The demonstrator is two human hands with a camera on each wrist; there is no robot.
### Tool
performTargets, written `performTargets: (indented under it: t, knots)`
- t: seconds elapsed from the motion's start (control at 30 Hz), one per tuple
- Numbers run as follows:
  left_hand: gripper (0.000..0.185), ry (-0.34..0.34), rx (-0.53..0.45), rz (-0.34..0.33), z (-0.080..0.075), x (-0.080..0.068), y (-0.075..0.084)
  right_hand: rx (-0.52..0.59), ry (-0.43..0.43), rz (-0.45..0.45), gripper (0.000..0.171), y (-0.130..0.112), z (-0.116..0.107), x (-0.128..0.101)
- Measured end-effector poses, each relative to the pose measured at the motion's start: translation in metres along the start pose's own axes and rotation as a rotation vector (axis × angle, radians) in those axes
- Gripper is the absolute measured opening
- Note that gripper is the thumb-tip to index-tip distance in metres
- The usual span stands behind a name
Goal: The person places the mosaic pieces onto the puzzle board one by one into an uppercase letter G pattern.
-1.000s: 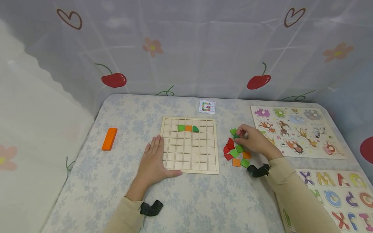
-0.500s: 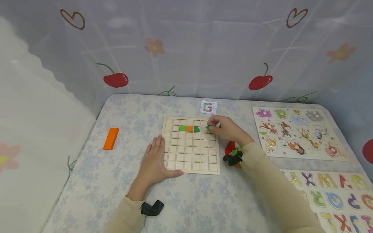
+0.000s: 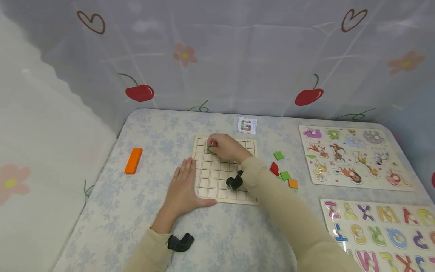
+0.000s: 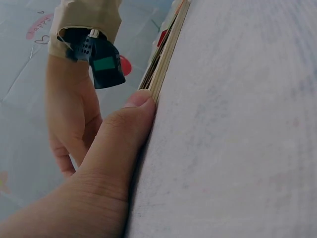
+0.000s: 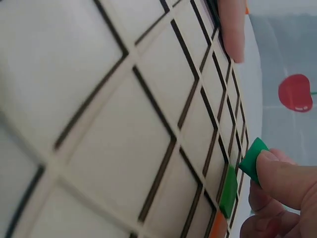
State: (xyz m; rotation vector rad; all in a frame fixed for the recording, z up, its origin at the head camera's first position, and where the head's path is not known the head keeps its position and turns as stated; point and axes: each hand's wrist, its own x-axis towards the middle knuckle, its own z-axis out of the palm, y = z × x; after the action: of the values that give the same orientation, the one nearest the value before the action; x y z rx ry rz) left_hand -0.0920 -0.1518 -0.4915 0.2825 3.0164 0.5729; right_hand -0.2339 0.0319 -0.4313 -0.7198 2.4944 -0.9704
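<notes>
Pinching green tile in fingertips

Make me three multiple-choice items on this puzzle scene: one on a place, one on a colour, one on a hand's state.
1. Where does the long orange wooden block lie?
A. Left of the wooden grid board
B. On the animal peg puzzle
C. Under the small letter G pattern card

2. What colour is the small wooden tile pinched by the right hand?
A. Red
B. Green
C. Orange

3. How is the left hand?
A. Curled round a tile
B. Raised off the table
C. Flat, its thumb against the board's edge

Answers: 1 A, the head view shows it alone on the cloth to the left; 2 B, the right wrist view shows green; 3 C, the fingers lie straight beside the board.
</notes>
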Motion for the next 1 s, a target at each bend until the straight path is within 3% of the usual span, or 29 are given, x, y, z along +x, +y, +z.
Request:
performTargets:
  t: [0.3,0.8,1.0]
  knots:
    - [0.148,0.005,-0.033,0.004,-0.002,-0.001,0.001,-0.143,0.017,0.021,0.007,-0.007,0.009,0.010]
    - [0.149,0.000,-0.021,0.001,-0.002,-0.002,0.000,-0.329,0.081,0.003,0.019,-0.009,0.015,0.008]
    - [0.149,0.005,-0.016,0.003,-0.001,-0.002,0.000,-0.357,0.095,-0.004,0.019,-0.012,0.016,0.004]
